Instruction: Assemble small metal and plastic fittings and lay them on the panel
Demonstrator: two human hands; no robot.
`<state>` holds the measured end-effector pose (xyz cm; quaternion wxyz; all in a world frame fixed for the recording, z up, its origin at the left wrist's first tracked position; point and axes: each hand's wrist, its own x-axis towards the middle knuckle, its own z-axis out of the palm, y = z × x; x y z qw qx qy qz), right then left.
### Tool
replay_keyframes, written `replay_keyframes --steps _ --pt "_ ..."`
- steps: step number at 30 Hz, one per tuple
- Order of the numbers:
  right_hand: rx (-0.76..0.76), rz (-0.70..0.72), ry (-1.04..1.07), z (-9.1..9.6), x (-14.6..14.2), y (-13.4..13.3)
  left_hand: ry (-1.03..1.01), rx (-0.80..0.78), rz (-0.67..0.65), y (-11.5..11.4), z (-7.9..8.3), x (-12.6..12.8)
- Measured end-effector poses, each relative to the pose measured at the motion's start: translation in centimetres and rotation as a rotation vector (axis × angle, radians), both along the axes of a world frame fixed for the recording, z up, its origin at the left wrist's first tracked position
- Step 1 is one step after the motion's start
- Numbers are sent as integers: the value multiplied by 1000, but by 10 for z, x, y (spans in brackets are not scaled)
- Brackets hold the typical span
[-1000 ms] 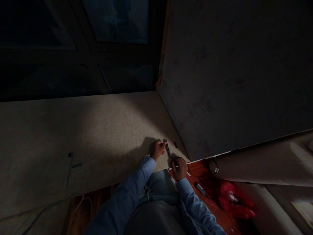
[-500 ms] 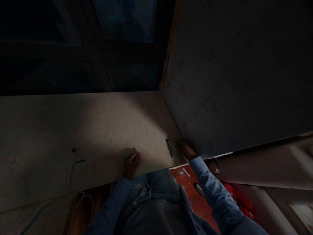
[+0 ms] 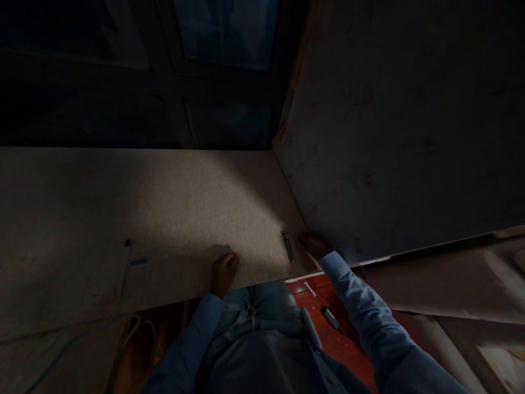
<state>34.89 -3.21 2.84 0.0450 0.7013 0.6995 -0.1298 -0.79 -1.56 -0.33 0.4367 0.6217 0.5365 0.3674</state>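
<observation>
In a dim room a speckled board (image 3: 164, 219) lies flat, and a panel (image 3: 389, 137) already stands on edge at its right end; whether they are joined cannot be told. The left hand (image 3: 225, 271), loosely curled and empty, rests on the board's near edge. The right hand (image 3: 311, 244) touches the panel's foot, its grip hidden. The tool (image 3: 288, 246) lies loose between them, its long axis running away from the person and its far end leaning left.
</observation>
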Motion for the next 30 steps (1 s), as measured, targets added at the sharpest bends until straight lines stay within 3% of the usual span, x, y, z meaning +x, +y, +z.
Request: replay_keyframes --steps 11,20,23,25,30 --pt "6 -73 42 7 -8 -4 -49 -45 4 0 2 2" --pt "215 -205 235 28 -25 -22 -81 -86 16 1 -9 0" --pt "326 -223 339 36 -47 -35 -144 -142 23 0 0 2" --pt "459 -246 570 41 -68 -42 -220 -214 19 -3 11 4" --pt "468 -287 949 59 -134 -48 -439 -246 -92 -17 43 6"
